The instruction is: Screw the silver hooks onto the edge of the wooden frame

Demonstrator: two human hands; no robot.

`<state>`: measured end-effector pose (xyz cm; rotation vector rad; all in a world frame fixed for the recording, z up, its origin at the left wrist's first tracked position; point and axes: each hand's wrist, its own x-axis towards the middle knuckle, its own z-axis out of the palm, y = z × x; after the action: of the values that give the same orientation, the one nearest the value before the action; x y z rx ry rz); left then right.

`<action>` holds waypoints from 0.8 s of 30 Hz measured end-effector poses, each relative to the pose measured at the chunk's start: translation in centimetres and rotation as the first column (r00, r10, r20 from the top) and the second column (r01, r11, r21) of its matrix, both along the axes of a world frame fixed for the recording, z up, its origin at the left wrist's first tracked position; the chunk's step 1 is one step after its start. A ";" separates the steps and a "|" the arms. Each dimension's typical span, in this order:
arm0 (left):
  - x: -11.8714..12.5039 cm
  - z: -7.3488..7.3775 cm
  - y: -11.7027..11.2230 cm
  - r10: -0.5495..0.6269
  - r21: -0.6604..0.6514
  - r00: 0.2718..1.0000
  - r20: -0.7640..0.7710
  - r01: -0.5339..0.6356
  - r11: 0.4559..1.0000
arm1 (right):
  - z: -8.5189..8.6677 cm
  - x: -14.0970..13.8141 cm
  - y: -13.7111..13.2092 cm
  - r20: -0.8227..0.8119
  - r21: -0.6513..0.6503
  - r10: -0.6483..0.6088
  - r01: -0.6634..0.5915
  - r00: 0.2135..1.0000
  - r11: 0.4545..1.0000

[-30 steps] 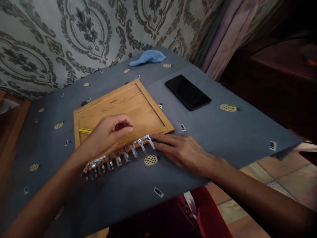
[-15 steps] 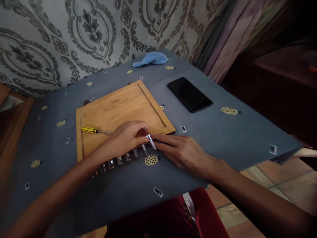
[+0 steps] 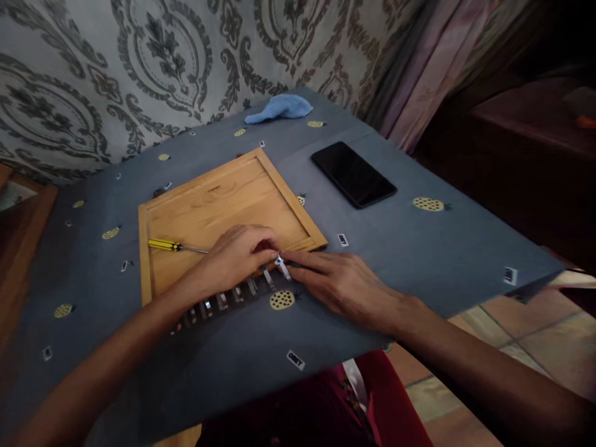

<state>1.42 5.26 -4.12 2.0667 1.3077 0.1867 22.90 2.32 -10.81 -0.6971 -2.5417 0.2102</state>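
Has the left hand [image 3: 242, 254] bent over the near edge of a framed wooden panel [image 3: 228, 192], toward the right, with thumb and forefinger curled close to each other, leaving a small gap in the grip. Cannot tell of anything pinched at those fingertips, too small and partly hidden. Has the right hand [image 3: 347, 279] palm down on the table just right of the panel, with fingers stretched out nearly straight and a little spread, touching the shiny end clip [image 3: 283, 269] at the panel's near right corner, not closed around it.

Can see more metal clips [image 3: 221, 302] in a row to the left along the same near edge, jutting toward the near side, partly covered by the left hand and forearm. Also a yellow-and-black screwdriver [image 3: 164, 244] lying on the left part of the panel, with shaft pointing right and tip hidden behind the left hand.

Beyond the panel to the right, can see a black phone [image 3: 354, 175] lying flat on a blue-grey tablecloth [image 3: 419, 261] printed with pineapples. At the far end, a crumpled light-blue cloth [image 3: 282, 108], close to a patterned wall covering [image 3: 162, 62]. To the far right, a pink curtain [image 3: 426, 87]; at near right, floor tiles [image 3: 512, 323].
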 end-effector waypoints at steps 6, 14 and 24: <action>-0.1 0.3 -0.3 0.009 -0.014 1.000 0.023 -0.008 1.000 | -0.1 0.0 0.1 -0.010 -0.006 0.012 -0.012 1.000 1.000; -6.6 1.5 0.1 0.195 0.320 0.977 -0.088 -0.158 0.934 | -0.3 0.1 0.1 -0.030 0.037 0.007 -0.006 1.000 0.999; -18.2 0.3 -0.3 0.381 0.457 0.853 -0.356 -0.197 0.868 | -0.4 0.0 0.5 -0.044 0.130 0.027 -0.021 0.999 0.991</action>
<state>-16.82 4.98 -3.86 2.3243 2.0156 0.1419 22.91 2.85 -11.21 -0.6056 -2.4957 0.0667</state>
